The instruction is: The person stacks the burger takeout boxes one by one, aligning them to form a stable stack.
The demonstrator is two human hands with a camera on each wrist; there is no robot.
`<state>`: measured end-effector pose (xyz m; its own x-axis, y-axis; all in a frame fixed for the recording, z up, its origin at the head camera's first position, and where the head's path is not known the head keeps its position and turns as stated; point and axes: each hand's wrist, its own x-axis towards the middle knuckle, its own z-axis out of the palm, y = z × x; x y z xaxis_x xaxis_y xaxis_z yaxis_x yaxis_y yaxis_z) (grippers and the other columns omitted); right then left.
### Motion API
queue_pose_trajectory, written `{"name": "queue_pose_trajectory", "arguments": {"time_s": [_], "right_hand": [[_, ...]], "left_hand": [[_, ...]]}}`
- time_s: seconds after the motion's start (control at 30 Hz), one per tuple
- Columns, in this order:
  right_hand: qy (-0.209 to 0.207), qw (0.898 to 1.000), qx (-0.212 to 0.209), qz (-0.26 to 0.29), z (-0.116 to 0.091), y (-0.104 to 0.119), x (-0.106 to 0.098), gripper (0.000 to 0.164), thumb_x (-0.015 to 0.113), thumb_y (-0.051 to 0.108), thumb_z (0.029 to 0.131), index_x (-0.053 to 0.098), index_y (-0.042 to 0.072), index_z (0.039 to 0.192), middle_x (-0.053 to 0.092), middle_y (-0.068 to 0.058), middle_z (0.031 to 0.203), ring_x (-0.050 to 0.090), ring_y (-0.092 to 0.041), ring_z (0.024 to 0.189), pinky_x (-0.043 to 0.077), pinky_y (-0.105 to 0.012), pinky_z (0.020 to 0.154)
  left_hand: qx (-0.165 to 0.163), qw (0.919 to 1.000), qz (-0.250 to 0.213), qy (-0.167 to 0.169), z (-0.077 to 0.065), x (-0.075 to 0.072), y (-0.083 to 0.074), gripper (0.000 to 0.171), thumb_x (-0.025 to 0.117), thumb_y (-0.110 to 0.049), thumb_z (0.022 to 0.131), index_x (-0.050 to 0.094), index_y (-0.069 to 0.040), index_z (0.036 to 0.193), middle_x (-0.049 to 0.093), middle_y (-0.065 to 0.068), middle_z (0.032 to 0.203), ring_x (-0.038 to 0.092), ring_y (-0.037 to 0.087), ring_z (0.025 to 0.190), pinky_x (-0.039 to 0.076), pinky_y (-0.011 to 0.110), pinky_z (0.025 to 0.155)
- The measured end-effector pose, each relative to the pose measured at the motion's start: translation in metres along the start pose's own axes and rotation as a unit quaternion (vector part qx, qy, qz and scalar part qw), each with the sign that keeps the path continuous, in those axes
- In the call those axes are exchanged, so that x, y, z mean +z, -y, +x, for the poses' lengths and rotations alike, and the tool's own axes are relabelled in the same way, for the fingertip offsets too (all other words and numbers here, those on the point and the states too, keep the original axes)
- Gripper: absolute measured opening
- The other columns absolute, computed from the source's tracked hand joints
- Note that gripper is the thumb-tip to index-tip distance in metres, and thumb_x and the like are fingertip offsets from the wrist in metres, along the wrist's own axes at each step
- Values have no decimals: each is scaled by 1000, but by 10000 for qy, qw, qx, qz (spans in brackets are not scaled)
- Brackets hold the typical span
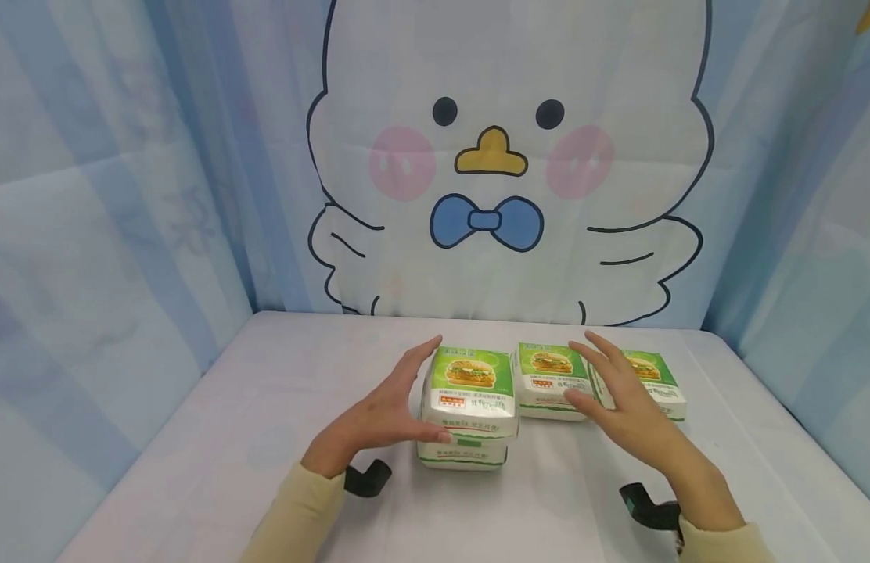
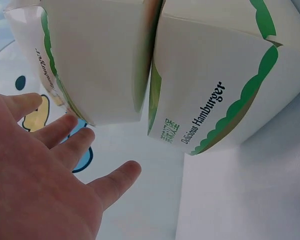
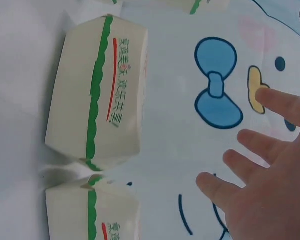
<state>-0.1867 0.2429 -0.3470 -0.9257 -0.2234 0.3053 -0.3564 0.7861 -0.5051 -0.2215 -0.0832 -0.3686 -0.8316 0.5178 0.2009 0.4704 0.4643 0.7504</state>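
Two hamburger boxes are stacked left of centre: an upper box (image 1: pixel 470 391) with a green burger-printed lid, and a lower box (image 1: pixel 463 456) mostly hidden beneath it. My left hand (image 1: pixel 379 418) is beside the stack's left side, thumb across its front and fingers spread; whether it touches the upper box, I cannot tell. The left wrist view shows the lower box (image 2: pixel 200 85) printed "Delicious Hamburger". To the right stands a middle box (image 1: pixel 548 383), also seen in the right wrist view (image 3: pixel 95 95). In front of it my right hand (image 1: pixel 632 414) hovers, fingers spread, holding nothing.
A further burger box (image 1: pixel 653 383) stands at the right, close beside the middle one and partly behind the right hand. Everything is on a white table (image 1: pixel 301 367). A curtain (image 1: pixel 505 289) with a cartoon bird hangs behind the back edge, with blue curtains at both sides.
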Motion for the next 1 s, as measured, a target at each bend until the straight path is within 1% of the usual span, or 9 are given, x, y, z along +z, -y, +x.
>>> {"name": "queue_pose_trajectory", "arguments": {"time_s": [0.07, 0.17, 0.3, 0.4, 0.53, 0.67, 0.83, 0.9, 1.0], "right_hand": [[-12, 9999, 131, -41, -1, -6, -3, 65, 55, 41, 86, 25, 25, 141, 6, -5, 151, 11, -38, 134, 19, -71, 93], [-43, 9997, 236, -83, -2, -14, -7, 66, 55, 42, 86, 25, 23, 142, 6, -8, 151, 10, -39, 134, 20, -71, 92], [-102, 9989, 433, -110, -5, -25, -14, 68, 55, 45, 85, 24, 23, 142, 5, -7, 151, 11, -38, 134, 22, -72, 89], [-132, 9981, 575, -187, -7, -33, -18, 71, 55, 47, 84, 22, 24, 142, 4, -8, 151, 10, -39, 134, 22, -73, 88], [-233, 9974, 603, -319, -9, -42, -20, 73, 56, 45, 84, 21, 20, 143, 5, -14, 150, 7, -43, 133, 21, -73, 87], [-326, 9966, 634, -409, -9, -52, -19, 74, 57, 44, 84, 22, 13, 142, 8, -20, 148, 7, -45, 132, 20, -72, 88], [-295, 9948, 804, -559, -11, -63, -18, 78, 56, 47, 84, 23, 7, 141, 9, -25, 146, 7, -49, 130, 18, -72, 90], [-252, 9938, 887, -625, -12, -66, -17, 79, 56, 48, 83, 24, 5, 140, 10, -26, 145, 7, -50, 129, 17, -72, 90], [-75, 9922, 992, -749, -13, -70, -15, 81, 55, 52, 82, 26, 2, 139, 13, -27, 144, 7, -50, 128, 16, -71, 91]], "left_hand": [[-32, 10000, 12, -20, 0, 0, 0, 112, 76, -55, 57, 4, -40, 141, 8, -21, 146, 15, 12, 136, 25, 55, 104], [-85, 10000, 6, -32, 1, 1, 1, 110, 75, -56, 58, 3, -44, 140, 7, -22, 146, 16, 12, 136, 26, 55, 104], [-31, 10000, -11, -9, 2, 3, 1, 108, 75, -56, 59, 3, -47, 138, 8, -22, 146, 16, 14, 137, 26, 55, 104], [19, 10000, -1, -4, 3, 4, 2, 108, 74, -56, 59, 3, -45, 139, 8, -22, 145, 17, 16, 137, 27, 54, 104], [15, 10000, -2, -28, 3, 4, 2, 108, 74, -56, 60, 4, -42, 140, 9, -22, 145, 19, 14, 136, 28, 52, 104], [40, 10000, 17, -47, 3, 4, 3, 105, 73, -55, 62, 4, -44, 139, 10, -20, 146, 21, 14, 135, 31, 48, 104], [126, 9999, 34, -58, 3, 4, 4, 102, 72, -55, 64, 3, -45, 139, 12, -19, 146, 21, 14, 135, 32, 45, 104], [125, 9999, 49, -70, 3, 4, 4, 102, 71, -56, 63, 4, -43, 140, 12, -20, 145, 20, 11, 135, 30, 46, 105], [102, 9998, 110, -128, 3, 4, 4, 102, 69, -59, 64, 6, -39, 141, 14, -20, 145, 19, 8, 135, 27, 48, 106]]}}
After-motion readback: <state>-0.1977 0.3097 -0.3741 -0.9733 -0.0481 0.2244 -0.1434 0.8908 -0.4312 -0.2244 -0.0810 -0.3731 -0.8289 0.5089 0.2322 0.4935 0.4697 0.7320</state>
